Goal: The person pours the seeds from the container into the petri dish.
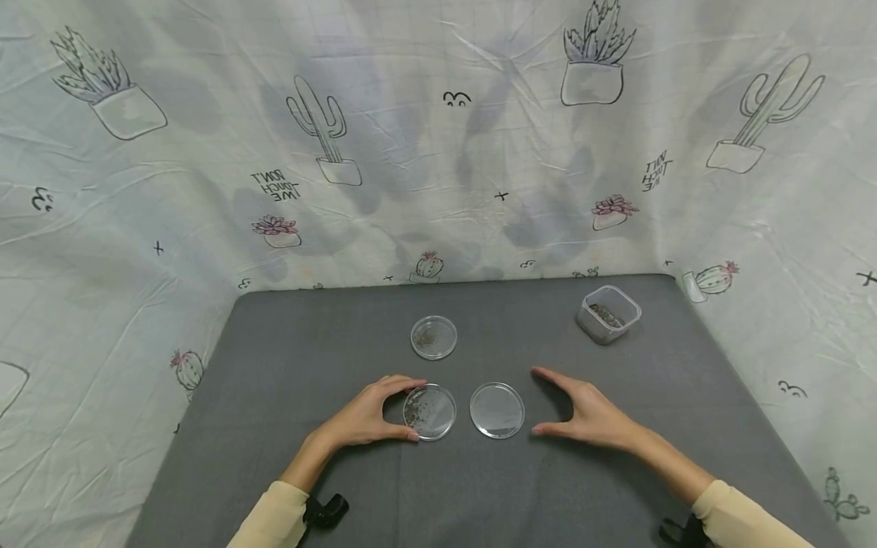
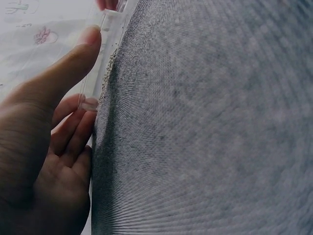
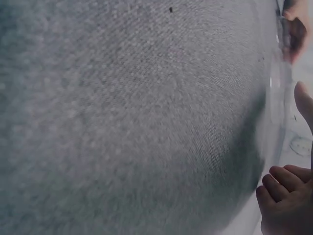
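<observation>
My left hand (image 1: 414, 409) grips a clear petri dish (image 1: 429, 412) speckled with dark grains, forefinger on its far rim and thumb on its near rim. The left wrist view shows the thumb (image 2: 90, 39) pressed on that dish's rim (image 2: 95, 78). An empty clear dish (image 1: 496, 410) lies just right of it. My right hand (image 1: 537, 402) rests on the grey table (image 1: 288, 365) beside the empty dish, its fingers spread in an arc and a small gap left to the rim. In the right wrist view its fingers (image 3: 283, 186) sit near the clear rim (image 3: 276, 103).
A third petri dish (image 1: 434, 337) with a few grains lies farther back at the middle. At the back right stands a small clear plastic tub (image 1: 608, 313) holding dark grains. A cactus-print cloth (image 1: 438, 152) walls in the table at the back and both sides.
</observation>
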